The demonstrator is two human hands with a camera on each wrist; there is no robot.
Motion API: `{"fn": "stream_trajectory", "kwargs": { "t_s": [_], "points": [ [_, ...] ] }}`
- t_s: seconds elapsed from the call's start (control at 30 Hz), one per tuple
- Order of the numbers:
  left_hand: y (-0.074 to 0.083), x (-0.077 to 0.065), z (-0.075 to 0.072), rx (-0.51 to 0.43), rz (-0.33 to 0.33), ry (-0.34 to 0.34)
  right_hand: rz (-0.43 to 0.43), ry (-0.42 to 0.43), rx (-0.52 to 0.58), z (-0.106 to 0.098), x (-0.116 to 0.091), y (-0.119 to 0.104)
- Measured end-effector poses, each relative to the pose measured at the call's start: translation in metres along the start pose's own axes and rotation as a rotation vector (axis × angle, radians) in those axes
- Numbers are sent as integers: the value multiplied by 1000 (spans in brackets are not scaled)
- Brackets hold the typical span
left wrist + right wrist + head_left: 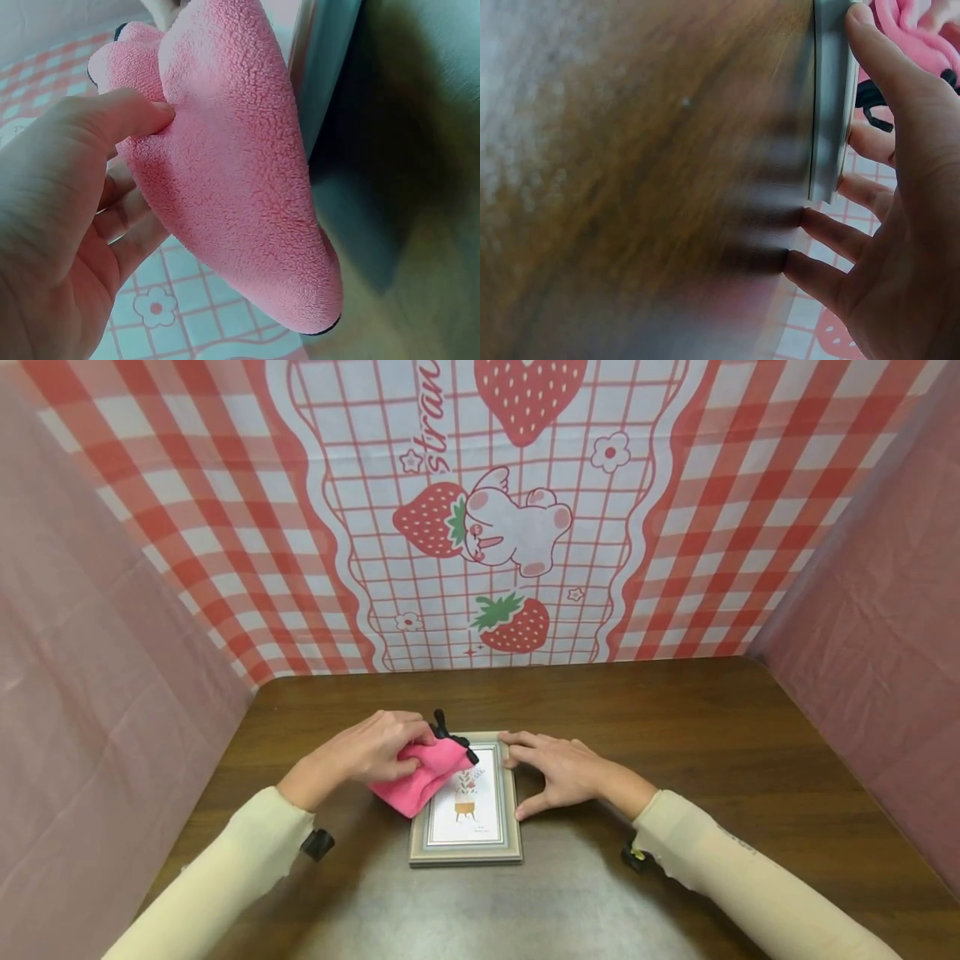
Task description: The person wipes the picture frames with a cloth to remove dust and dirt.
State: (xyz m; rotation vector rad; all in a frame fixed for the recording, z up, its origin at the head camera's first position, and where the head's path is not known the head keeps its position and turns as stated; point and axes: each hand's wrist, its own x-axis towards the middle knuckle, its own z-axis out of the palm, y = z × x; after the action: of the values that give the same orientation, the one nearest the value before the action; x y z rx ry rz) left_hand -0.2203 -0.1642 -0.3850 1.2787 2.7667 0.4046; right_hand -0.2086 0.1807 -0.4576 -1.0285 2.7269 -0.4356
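Note:
My left hand [381, 747] holds a bunched pink fleecy cloth [427, 779] over the upper left part of a picture frame [465, 853]. In the left wrist view the thumb presses into the cloth [232, 157], with the other fingers behind it. Black edging and a black loop show at the cloth's far side. The frame lies flat, pale-bordered, around a print of a potted plant [465, 810]. Along its right edge, my right hand [566, 770] rests with thumb and fingers spread. The right wrist view has its thumb on the frame's side [832, 97] and two fingertips at the table.
The brown wooden table [675, 718] surrounds the frame. Behind it stands a red-and-white checked cloth backdrop [675, 568] with strawberries. Pink fabric walls [97, 693] close in both sides. A small black device [318, 843] sits at each wrist.

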Motion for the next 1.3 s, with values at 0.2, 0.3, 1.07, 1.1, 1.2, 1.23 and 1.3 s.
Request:
{"fn": "stream_trajectory", "kwargs": {
  "t_s": [0.2, 0.3, 1.07, 1.1, 1.2, 1.23, 1.3],
  "points": [
    [-8, 17, -9, 38, -46, -3, 2, -5, 9, 0, 0, 1],
    [-13, 26, -12, 75, -38, 3, 0, -5, 11, 0, 1, 1],
    [-35, 81, 1, 135, -136, 15, -10, 5, 12, 2, 1, 2],
    [-36, 84, 2, 138, -135, 24, -10, 5, 11, 2, 1, 2],
    [-38, 90, 5, 146, -138, 38, -9, 5, 9, 1, 1, 2],
    [-39, 92, 6, 148, -140, 43, -9, 4, 8, 1, 1, 2],
    [-41, 95, 8, 150, -151, 52, -8, 2, 8, 1, 1, 2]
  ]
}}
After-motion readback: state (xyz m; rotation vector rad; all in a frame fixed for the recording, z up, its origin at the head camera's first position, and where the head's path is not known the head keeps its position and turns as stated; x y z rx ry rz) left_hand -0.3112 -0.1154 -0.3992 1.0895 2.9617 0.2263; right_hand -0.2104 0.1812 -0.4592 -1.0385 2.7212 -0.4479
